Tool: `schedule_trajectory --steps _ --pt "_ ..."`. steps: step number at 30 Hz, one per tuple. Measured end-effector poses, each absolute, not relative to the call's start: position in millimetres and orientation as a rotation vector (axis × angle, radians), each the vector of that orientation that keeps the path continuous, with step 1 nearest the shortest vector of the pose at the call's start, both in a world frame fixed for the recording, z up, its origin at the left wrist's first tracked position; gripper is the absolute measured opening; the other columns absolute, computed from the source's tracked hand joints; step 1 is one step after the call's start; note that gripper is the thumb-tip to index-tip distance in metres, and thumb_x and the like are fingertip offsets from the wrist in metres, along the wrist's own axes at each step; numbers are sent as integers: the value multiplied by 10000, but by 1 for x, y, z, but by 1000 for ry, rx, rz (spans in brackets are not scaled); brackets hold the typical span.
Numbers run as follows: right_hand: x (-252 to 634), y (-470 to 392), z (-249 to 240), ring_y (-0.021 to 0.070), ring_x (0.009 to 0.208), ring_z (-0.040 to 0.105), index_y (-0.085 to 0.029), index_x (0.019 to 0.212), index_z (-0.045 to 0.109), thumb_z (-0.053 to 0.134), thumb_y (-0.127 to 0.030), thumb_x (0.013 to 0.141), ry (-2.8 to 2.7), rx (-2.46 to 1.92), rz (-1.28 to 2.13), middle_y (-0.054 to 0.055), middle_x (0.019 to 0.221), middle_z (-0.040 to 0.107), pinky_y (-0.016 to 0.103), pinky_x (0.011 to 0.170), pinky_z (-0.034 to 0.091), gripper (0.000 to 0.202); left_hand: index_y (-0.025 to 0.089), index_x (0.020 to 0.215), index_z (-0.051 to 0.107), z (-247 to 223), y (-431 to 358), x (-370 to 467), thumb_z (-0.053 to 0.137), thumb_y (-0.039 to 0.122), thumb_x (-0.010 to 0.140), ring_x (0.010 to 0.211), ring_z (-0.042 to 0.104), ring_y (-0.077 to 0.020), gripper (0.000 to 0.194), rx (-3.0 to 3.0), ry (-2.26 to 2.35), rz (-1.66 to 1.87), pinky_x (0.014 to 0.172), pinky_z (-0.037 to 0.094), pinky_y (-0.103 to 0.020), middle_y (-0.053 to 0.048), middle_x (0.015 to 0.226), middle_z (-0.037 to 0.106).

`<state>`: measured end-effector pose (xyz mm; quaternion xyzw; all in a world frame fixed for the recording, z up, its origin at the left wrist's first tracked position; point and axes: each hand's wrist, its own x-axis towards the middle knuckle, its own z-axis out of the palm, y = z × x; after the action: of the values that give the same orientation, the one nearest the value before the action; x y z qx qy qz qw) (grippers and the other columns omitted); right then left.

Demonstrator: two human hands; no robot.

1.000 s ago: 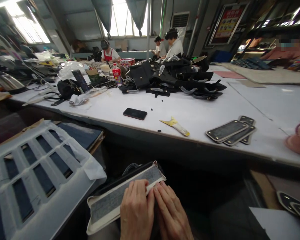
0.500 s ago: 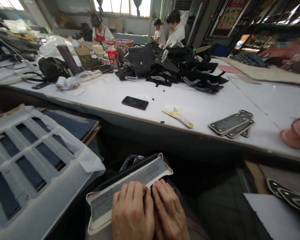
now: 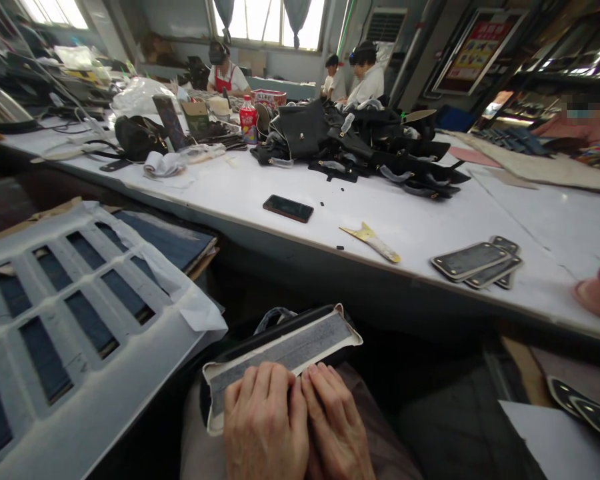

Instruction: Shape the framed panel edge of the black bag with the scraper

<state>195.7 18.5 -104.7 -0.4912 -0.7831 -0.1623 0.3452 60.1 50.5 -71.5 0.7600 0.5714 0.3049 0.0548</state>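
A black bag piece (image 3: 300, 333) with a grey panel and cream-white edges rests on my lap, tilted up to the right. My left hand (image 3: 265, 417) lies over its near edge, fingers bent and pressed together, pinching the rim. Right beside it, my right hand (image 3: 335, 413) grips the same edge, its fingers close together and thumb hidden. The two hands touch or nearly touch at the middle of the near edge. A clear-wrapped handle (image 3: 275, 317) shows behind the piece.
Across the white table (image 3: 230, 193) lie a phone (image 3: 288, 208), a yellow-white tool (image 3: 373, 241), oval-cornered panels (image 3: 475, 260) and a heap of black bags (image 3: 360, 143). A white slotted sheet (image 3: 95, 287) covers blue pieces at left. People sit at the back.
The view has shifted, so the table and its things appear farther right. The bag piece has tipped slightly, with more of its black far side showing. Both hands keep their hold.
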Motion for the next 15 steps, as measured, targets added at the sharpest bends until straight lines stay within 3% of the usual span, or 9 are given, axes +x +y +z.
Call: schedule_trajectory --steps 10,15 --pt "177 18 -105 252 1185 581 -56 1230 621 352 -144 963 -2058 -1199 -409 157 1124 676 384 958 554 389 230 791 553 -77 40 41 572 179 855 747 597 -209 85 2324 1803 1015 819 343 -404 4 739 646" --pt "170 18 -104 249 1181 578 -40 1143 652 364 -122 948 -2077 -1164 -392 161 1134 665 387 1004 510 357 245 889 596 -88 28 32 610 177 852 871 613 -218 79 2254 1782 1252 915 355 -441 -24 898 683"
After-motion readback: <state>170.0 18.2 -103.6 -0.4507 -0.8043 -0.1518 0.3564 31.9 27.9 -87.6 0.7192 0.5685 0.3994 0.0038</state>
